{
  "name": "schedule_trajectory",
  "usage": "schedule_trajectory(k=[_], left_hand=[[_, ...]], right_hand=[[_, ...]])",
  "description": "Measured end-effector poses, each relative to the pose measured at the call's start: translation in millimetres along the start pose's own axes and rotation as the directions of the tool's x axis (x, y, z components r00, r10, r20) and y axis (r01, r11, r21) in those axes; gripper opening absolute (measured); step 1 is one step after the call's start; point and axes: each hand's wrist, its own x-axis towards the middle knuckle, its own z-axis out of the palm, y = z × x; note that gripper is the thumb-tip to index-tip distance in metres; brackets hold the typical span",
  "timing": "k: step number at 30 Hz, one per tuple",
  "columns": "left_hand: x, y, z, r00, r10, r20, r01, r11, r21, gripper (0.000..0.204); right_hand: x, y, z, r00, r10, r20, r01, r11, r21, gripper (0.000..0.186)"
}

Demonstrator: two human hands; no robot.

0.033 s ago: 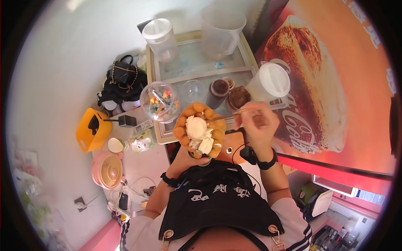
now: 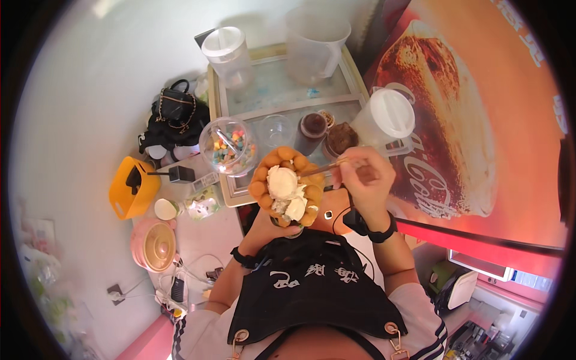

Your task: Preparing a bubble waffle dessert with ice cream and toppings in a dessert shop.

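In my left hand (image 2: 264,233), closed around its lower part, is a bubble waffle (image 2: 259,189) shaped into a cone. White ice cream (image 2: 282,182) fills its open top. My right hand (image 2: 367,175) pinches a thin brown stick (image 2: 327,168), whose far end reaches the waffle's upper right edge. I cannot tell whether that end touches the waffle. Just beyond my right hand stand a tub of brown powder or crumbs (image 2: 342,138) and a dark-filled jar (image 2: 311,135). A clear tub of colourful marshmallow-like pieces (image 2: 229,157) stands to the left, beside a clear cup (image 2: 276,131).
The glass-topped freezer (image 2: 258,107) carries a lidded jug (image 2: 227,54), a large clear pitcher (image 2: 317,54) and a white-lidded container (image 2: 391,114). A yellow basket (image 2: 133,189), pink pot (image 2: 153,246) and cables (image 2: 201,264) are at left. A red drink-picture panel (image 2: 468,132) borders the right.
My right hand has shifted slightly left, and more of the brown stick shows. The left hand and the waffle stay almost where they were.
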Motion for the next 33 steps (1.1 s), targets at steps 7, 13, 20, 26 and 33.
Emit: schedule_trajectory(k=[7, 13, 20, 26, 33], left_hand=[[5.0, -1.1, 6.8, 0.998, -0.023, 0.059, 0.023, 1.000, 0.008, 0.084], [6.1, -19.7, -2.4, 0.999, -0.018, 0.048, 0.019, 1.000, -0.011, 0.083], [2.1, -20.9, -7.1, 0.998, -0.060, 0.030, 0.064, 0.985, -0.162, 0.082], [-2.9, -17.2, -11.9, 0.997, -0.079, 0.026, 0.081, 0.993, -0.085, 0.084], [-9.6, -14.0, -14.3, 0.995, -0.101, 0.021, 0.103, 0.984, -0.143, 0.086]], right_hand=[[-7.4, 18.3, -2.2, 0.981, 0.163, 0.105, -0.166, 0.986, 0.022, 0.010], [0.6, 28.0, -13.9, 0.946, 0.168, 0.277, -0.092, 0.959, -0.266, 0.007], [78.3, 116.3, -41.9, 0.984, 0.023, 0.174, 0.107, 0.703, -0.703, 0.012], [106.4, 168.4, -35.4, 0.897, 0.140, 0.419, 0.370, 0.281, -0.886, 0.011], [114.4, 169.4, -23.8, 0.855, 0.253, 0.453, 0.426, 0.157, -0.891, 0.011]])
